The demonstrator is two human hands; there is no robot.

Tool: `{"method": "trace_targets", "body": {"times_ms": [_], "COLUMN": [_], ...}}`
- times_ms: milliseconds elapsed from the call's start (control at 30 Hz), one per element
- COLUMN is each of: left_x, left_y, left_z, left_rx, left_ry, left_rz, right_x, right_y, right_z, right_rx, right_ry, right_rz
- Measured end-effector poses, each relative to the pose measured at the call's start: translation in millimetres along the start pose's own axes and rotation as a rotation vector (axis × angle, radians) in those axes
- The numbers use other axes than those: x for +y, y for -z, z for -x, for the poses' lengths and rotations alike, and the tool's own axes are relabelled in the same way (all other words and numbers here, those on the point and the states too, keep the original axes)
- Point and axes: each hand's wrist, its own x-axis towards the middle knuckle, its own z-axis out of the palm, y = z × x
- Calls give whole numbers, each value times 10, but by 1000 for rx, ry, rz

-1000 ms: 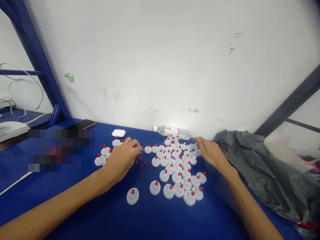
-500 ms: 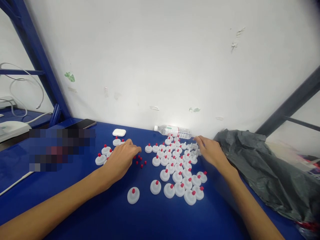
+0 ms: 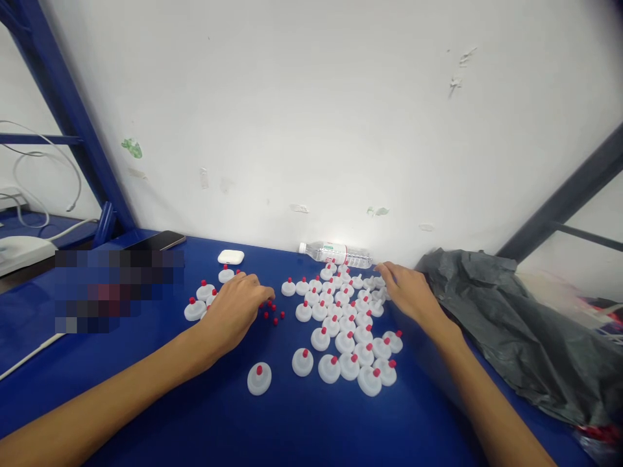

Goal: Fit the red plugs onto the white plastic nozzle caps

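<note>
On the blue worktop, the left hand curls by loose red caps, likely there for easy reach; the right hand is by white lids, mostly wide side down so they stand — I can't tell if either grip is pinched together.

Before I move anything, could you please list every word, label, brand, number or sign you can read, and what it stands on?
No text can be read for certain.
Clear plastic bottle, on its label: green and red print, too small and blurred to read.
Green wall scrap: no letters can be made out.
Red caps and white spouted lids: no lettering shows.
</note>
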Motion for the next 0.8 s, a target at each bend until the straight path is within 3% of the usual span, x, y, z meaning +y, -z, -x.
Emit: {"method": "trace_targets", "body": {"times_ms": [233, 567, 800], "left_x": [7, -95, -37], "left_y": [-53, -328, -254], "left_z": [-18, -72, -51], "left_rx": [80, 91, 89], "left_ry": [-63, -208, -247], "left_rz": [56, 168, 149], "right_x": [2, -16, -28], "right_y": [2, 8, 13], "right_z": [-5, 3, 7], "right_rx": [-1, -5, 0], "right_ry": [8, 10, 13], "right_rz": [9, 6, 0]}}
